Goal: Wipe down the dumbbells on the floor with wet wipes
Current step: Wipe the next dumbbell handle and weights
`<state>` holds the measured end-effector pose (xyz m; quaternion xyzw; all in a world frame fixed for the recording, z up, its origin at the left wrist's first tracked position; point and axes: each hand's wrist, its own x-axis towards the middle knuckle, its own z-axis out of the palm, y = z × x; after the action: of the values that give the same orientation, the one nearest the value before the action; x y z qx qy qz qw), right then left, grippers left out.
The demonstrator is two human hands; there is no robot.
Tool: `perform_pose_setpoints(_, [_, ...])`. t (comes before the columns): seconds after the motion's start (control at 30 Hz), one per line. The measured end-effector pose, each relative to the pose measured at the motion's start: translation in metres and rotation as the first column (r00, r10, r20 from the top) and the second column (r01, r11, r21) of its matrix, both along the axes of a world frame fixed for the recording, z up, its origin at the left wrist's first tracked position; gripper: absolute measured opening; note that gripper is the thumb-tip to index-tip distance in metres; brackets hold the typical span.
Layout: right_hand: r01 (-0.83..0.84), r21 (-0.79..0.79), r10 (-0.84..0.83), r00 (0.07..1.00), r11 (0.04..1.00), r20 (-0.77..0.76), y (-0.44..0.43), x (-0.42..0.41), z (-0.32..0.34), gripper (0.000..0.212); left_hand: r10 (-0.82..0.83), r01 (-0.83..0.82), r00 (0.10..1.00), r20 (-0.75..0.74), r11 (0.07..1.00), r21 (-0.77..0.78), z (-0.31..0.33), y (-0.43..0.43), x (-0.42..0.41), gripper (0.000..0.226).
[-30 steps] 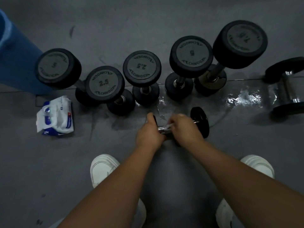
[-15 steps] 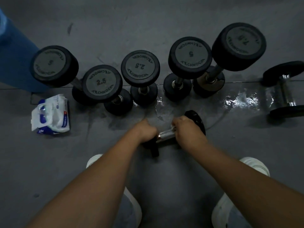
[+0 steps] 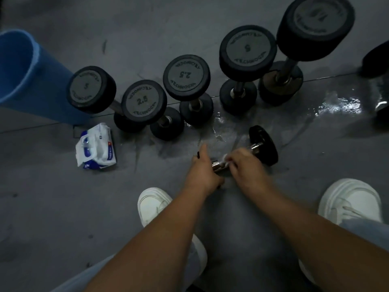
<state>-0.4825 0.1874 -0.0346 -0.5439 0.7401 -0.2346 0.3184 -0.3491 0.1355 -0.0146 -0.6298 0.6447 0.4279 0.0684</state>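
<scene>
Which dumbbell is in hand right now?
The small dumbbell lying on its side in front of the row: left hand grips one end, right hand holds a wipe on its chrome handle. The five upright dumbbells stand untouched.

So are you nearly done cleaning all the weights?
Hard to say. Done: nothing looks surely wiped, though a wet patch shines beside the five standing dumbbells. In hand: the left hand grips the small dumbbell while the right hand holds a wipe on its handle. Left: maybe the standing ones and another dumbbell at the right edge; the wipes pack lies ready.
</scene>
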Motion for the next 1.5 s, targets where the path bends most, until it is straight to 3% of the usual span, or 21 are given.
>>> perform_pose_setpoints(0.07, [0.228, 0.019, -0.229, 0.972, 0.973, 0.048, 0.001, 0.002, -0.002, 0.019, 0.005, -0.005, 1.000, 0.019, 1.000, -0.020, 0.000, -0.005, -0.001, 0.115])
perform_pose_setpoints(0.17, [-0.025, 0.148, 0.019, 0.999, 0.989, 0.042, 0.000, 0.018, 0.000, 0.014, 0.010, -0.010, 1.000, -0.001, 1.000, -0.001, -0.002, -0.011, -0.001, 0.108])
perform_pose_setpoints(0.2, [-0.020, 0.149, 0.014, 0.999, 0.989, 0.044, -0.002, 0.016, 0.003, 0.013, 0.002, -0.002, 1.000, -0.003, 1.000, 0.008, -0.001, -0.012, -0.001, 0.108])
perform_pose_setpoints(0.3, [0.209, 0.076, -0.204, 0.977, 0.975, -0.066, -0.007, 0.001, 0.005, 0.014, 0.002, -0.002, 1.000, 0.023, 1.000, 0.014, -0.002, -0.016, 0.000, 0.107])
perform_pose_setpoints(0.33, [0.191, 0.093, -0.180, 0.978, 0.977, -0.108, -0.009, 0.001, 0.008, 0.015, 0.006, -0.006, 1.000, 0.029, 1.000, 0.011, -0.002, -0.017, 0.000, 0.105])
perform_pose_setpoints(0.43, [-0.093, 0.177, 0.124, 0.977, 0.980, -0.175, -0.011, 0.008, 0.013, 0.020, -0.005, 0.005, 1.000, 0.012, 1.000, 0.003, -0.003, -0.018, 0.000, 0.102])
perform_pose_setpoints(0.57, [0.116, 0.087, -0.092, 0.967, 0.989, -0.237, -0.015, -0.009, 0.006, 0.017, 0.000, 0.000, 1.000, 0.020, 1.000, 0.009, -0.004, -0.021, 0.001, 0.102])
perform_pose_setpoints(0.67, [-0.124, 0.134, 0.154, 0.957, 0.983, -0.246, -0.016, 0.003, 0.009, 0.020, 0.001, -0.001, 1.000, 0.000, 1.000, 0.006, -0.003, -0.019, 0.000, 0.101])
perform_pose_setpoints(0.7, [-0.141, 0.136, 0.168, 0.961, 0.981, -0.219, -0.018, 0.002, 0.013, 0.020, 0.006, -0.006, 1.000, -0.003, 1.000, 0.006, -0.003, -0.019, 0.000, 0.101])
perform_pose_setpoints(0.8, [0.142, 0.070, -0.119, 0.958, 0.987, -0.260, -0.023, -0.016, 0.010, 0.018, 0.031, -0.031, 0.999, 0.017, 1.000, -0.001, -0.003, -0.019, -0.001, 0.097])
perform_pose_setpoints(0.83, [0.131, 0.076, -0.106, 0.959, 0.988, -0.264, -0.023, -0.013, 0.011, 0.017, 0.037, -0.037, 0.999, 0.015, 0.999, -0.007, -0.003, -0.018, -0.002, 0.095])
perform_pose_setpoints(0.93, [-0.125, 0.178, 0.164, 0.960, 0.976, -0.227, -0.018, 0.009, 0.015, 0.019, 0.035, -0.035, 0.999, -0.008, 0.999, -0.029, -0.001, -0.017, -0.004, 0.093])
perform_pose_setpoints(0.97, [-0.102, 0.162, 0.136, 0.967, 0.982, -0.214, -0.019, 0.006, 0.016, 0.020, 0.039, -0.040, 0.999, -0.012, 0.999, -0.026, -0.001, -0.017, -0.004, 0.093])
perform_pose_setpoints(1.07, [0.169, 0.088, -0.145, 0.963, 0.982, -0.227, -0.021, -0.011, 0.006, 0.018, 0.059, -0.059, 0.998, 0.002, 0.998, -0.014, -0.001, -0.019, -0.003, 0.090])
perform_pose_setpoints(1.2, [-0.085, 0.157, 0.121, 0.965, 0.984, -0.233, -0.023, -0.001, 0.014, 0.017, 0.037, -0.037, 0.999, -0.007, 0.999, -0.022, -0.002, -0.020, -0.002, 0.090])
perform_pose_setpoints(1.27, [-0.036, 0.082, 0.058, 0.957, 0.996, -0.284, -0.028, -0.010, 0.014, 0.019, 0.104, -0.105, 0.994, -0.032, 0.994, -0.027, -0.001, -0.018, -0.001, 0.094])
perform_pose_setpoints(1.37, [-0.068, 0.097, 0.095, 0.947, 0.993, -0.308, -0.032, -0.014, 0.011, 0.019, 0.390, -0.404, 0.913, -0.120, 0.906, -0.127, 0.004, -0.003, -0.005, 0.093])
perform_pose_setpoints(1.4, [-0.054, 0.109, 0.081, 0.962, 0.993, -0.262, -0.032, -0.013, 0.011, 0.016, 0.408, -0.427, 0.902, -0.141, 0.892, -0.148, 0.007, 0.005, -0.010, 0.092])
perform_pose_setpoints(1.5, [0.090, 0.074, -0.078, 0.985, 0.993, -0.155, -0.033, -0.017, 0.006, 0.009, 0.246, -0.259, 0.965, -0.092, 0.950, -0.176, 0.004, 0.019, -0.017, 0.096])
